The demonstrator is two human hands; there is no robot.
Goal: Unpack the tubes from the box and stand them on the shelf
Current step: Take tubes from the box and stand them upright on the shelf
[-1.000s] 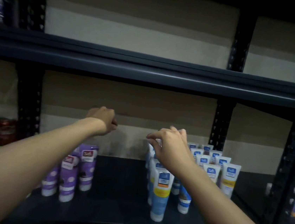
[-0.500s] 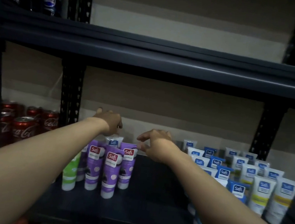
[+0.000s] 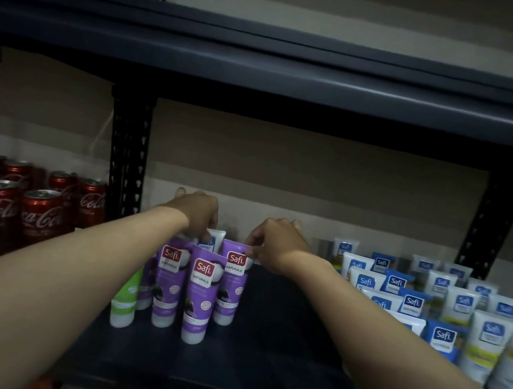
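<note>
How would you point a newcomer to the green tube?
On the lower dark shelf, right of the red cola cans, stands a cluster of purple tubes. The green tube is at its left end, the only green one there.

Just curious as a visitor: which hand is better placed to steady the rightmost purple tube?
The right hand: its fingertips pinch the top corner of the rightmost purple tube. The left hand is occupied, holding the white tube behind the purple ones.

On the shelf [image 3: 280,341], the left hand [image 3: 197,214] holds the white tube [image 3: 216,238] by its top; the right hand [image 3: 278,244] pinches the upright purple Safi tube [image 3: 231,287] just beside it.
</note>
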